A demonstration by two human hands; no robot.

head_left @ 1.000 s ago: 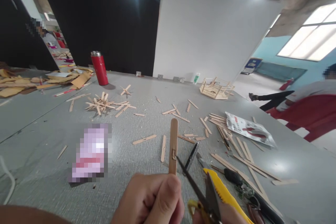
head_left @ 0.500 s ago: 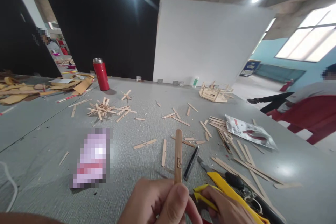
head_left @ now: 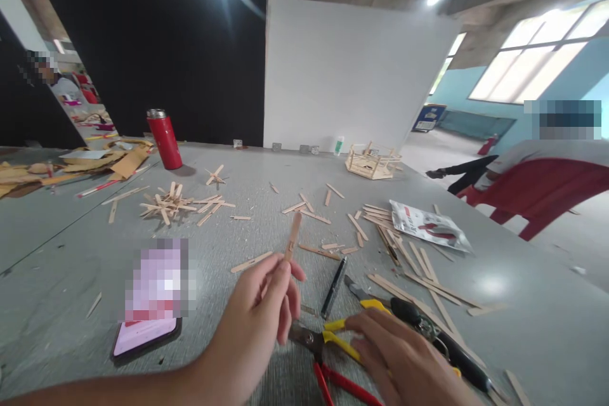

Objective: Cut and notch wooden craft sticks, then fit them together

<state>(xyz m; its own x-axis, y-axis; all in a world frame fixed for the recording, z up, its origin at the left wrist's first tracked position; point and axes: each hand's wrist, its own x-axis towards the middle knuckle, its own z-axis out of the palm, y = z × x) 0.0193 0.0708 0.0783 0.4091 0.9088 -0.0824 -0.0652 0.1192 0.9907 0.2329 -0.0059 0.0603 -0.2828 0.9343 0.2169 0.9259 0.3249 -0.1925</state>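
Observation:
My left hand (head_left: 264, 304) is closed, pinching a wooden craft stick (head_left: 294, 235) between thumb and fingers. The stick points up and away, with a small cut mark near its middle. My right hand (head_left: 397, 349) is over the tools at the lower right, its fingers stretched out and nothing gripped in them. Its fingertips are at the handles of yellow-handled pliers (head_left: 340, 341), whose dark jaws point left. Red-handled pliers (head_left: 349, 386) lie just below. Beyond the right hand lies another tool with a dark blade (head_left: 354, 287) and yellow handle, partly hidden.
A black pen (head_left: 334, 287) lies ahead of the pliers. Loose craft sticks (head_left: 440, 292) and a stick pile (head_left: 166, 203) cover parts of the table. A phone (head_left: 145, 336) is at left. Farther back stand a red bottle (head_left: 165, 143) and a stick frame (head_left: 371, 163). A silver packet (head_left: 428, 228) is right.
My left hand has moved forward and left with the craft stick, which now tilts. My right hand's fingers have loosened from the yellow-handled pliers. The view has turned slightly right.

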